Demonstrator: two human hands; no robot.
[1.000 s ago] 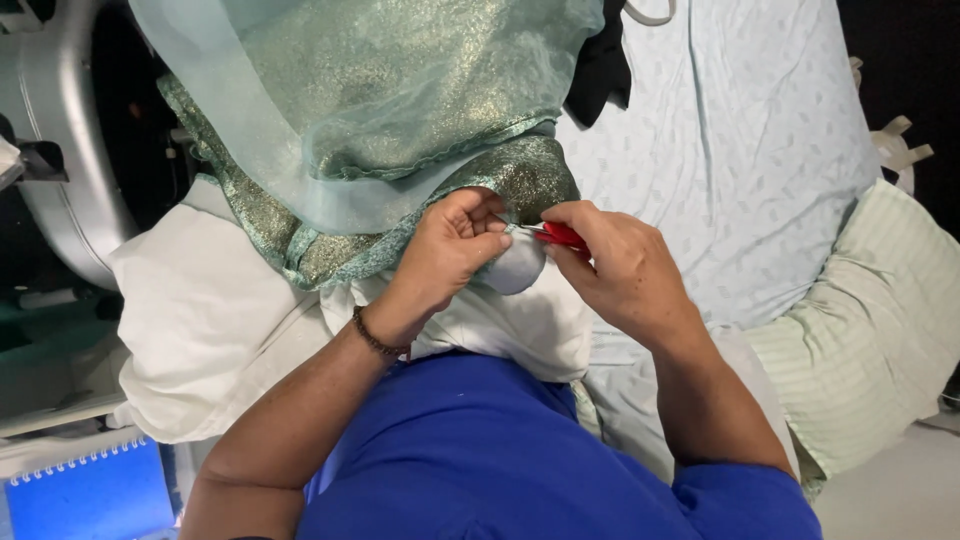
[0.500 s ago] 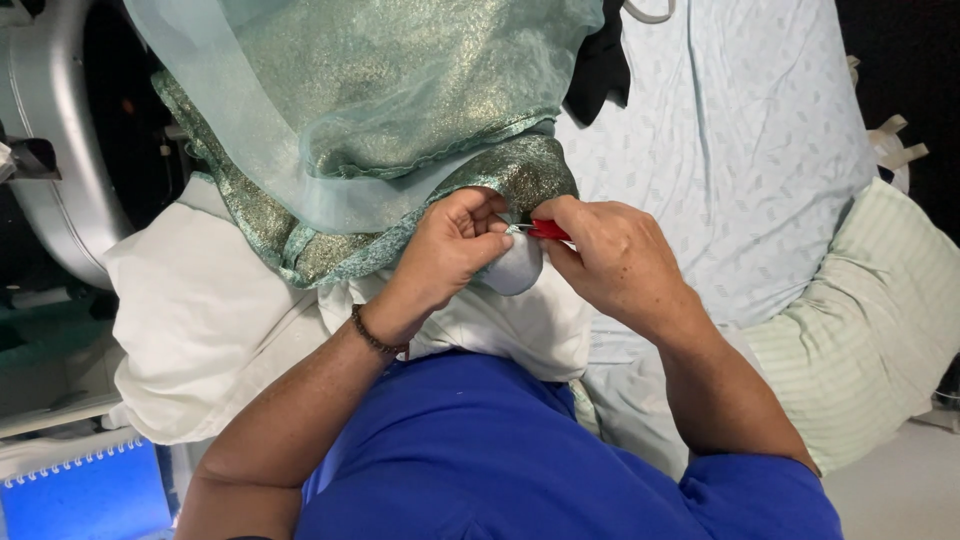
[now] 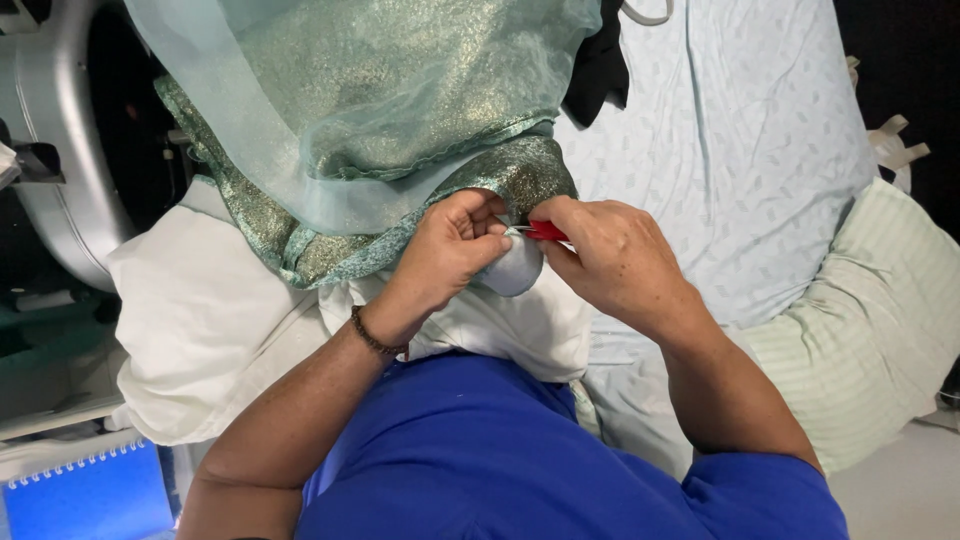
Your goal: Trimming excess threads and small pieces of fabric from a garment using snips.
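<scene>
Obs, head cam, looking down at your lap.

L hand (image 3: pixel 452 250): fingers pinched on the folded edge of the green-gold brocade fabric (image 3: pixel 400 110), right where its hem meets a small pale grey-white cloth piece (image 3: pixel 515 275). Beaded bracelet (image 3: pixel 375 338) on that wrist.

R hand (image 3: pixel 615 255): clenched round a small red-handled tool (image 3: pixel 545 231). Only the red grip and a short metal tip show; prob. a seam ripper or thread snips, can't tell which. Tip points to 9 o'clock, touching the fabric edge just beside your L fingertips.

Work spot sits near frame centre. Brocade plus a sheer pale-green overlay (image 3: pixel 230 130) hang from 12 o'clock down to your hands. White cloth bundle (image 3: pixel 190 320) at 8 o'clock, under the brocade. Pale blue patterned sheet (image 3: pixel 760 150) at 2 o'clock, green striped pillow (image 3: pixel 880 330) at 4 o'clock, blue spiral notebook (image 3: pixel 85 495) at 7 o'clock, grey machine body (image 3: pixel 60 180) at 10 o'clock.

Step in hand, as judged: working stitches or threads at the hem, tool engaged, L hand keeping the edge taut.

Next move calls for: keep the pinch close to the tip, hold tension steady, small strokes only. Risk: tip snagging the sheer layer or nicking an L fingertip, since both are v. close.
</scene>
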